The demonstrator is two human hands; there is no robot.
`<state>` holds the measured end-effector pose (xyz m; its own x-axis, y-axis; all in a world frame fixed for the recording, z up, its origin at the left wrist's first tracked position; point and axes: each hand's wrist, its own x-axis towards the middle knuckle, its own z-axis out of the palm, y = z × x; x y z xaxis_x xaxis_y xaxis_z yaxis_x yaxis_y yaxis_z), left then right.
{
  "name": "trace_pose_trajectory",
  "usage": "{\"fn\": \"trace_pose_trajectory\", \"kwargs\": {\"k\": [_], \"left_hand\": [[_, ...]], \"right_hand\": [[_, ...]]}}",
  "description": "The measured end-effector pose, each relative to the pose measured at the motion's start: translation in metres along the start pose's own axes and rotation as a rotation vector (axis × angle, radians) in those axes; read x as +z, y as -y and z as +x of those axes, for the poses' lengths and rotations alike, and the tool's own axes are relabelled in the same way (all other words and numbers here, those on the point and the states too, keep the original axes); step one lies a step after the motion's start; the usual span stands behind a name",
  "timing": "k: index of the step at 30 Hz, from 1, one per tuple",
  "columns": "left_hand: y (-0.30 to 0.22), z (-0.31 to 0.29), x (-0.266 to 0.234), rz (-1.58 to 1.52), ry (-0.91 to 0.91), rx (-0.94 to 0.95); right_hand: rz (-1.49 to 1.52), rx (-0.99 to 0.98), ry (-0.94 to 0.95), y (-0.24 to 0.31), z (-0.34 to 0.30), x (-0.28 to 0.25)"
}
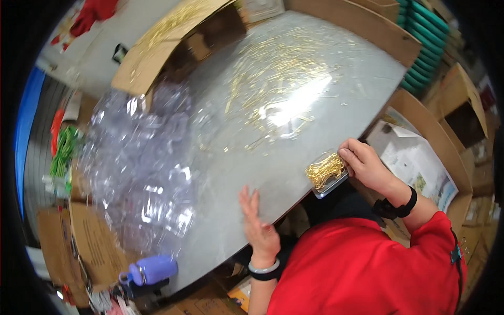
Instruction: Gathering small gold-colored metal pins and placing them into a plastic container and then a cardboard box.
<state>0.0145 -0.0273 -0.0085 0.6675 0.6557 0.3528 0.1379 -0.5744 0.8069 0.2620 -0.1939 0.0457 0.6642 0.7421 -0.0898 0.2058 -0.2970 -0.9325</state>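
Observation:
My right hand (pixel 363 164) pinches the edge of a small clear plastic box (pixel 329 188) with thumb and fingers. A bundle of gold wire pieces (pixel 324 170), looped at their ends like hooks, sits in the box. The box is at the near edge of the grey table (pixel 220 173), partly past it. My left hand (pixel 258 226) is over the table's near side, holding nothing, its fingers stretched out and apart. Farther back, many loose gold wire pieces (pixel 273 73) are scattered over the tabletop, partly washed out by a bright reflection.
A large heap of clear plastic boxes (pixel 142 168) covers the table's left side. Behind it stands an open cardboard box (pixel 157 52) with gold pieces on top. A purple bottle (pixel 157 269) is at the near left corner. An open carton (pixel 451 152) with papers stands at the right.

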Motion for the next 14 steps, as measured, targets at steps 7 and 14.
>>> {"fn": "trace_pose_trajectory", "kwargs": {"k": [7, 14], "left_hand": [[-0.005, -0.002, 0.004, -0.046, -0.042, -0.030], [-0.008, 0.003, 0.009, 0.032, -0.034, -0.074]], "right_hand": [[0.233, 0.188, -0.369, -0.087, -0.041, -0.091], [0.259, 0.444, -0.528, -0.244, -0.069, -0.160]]}}
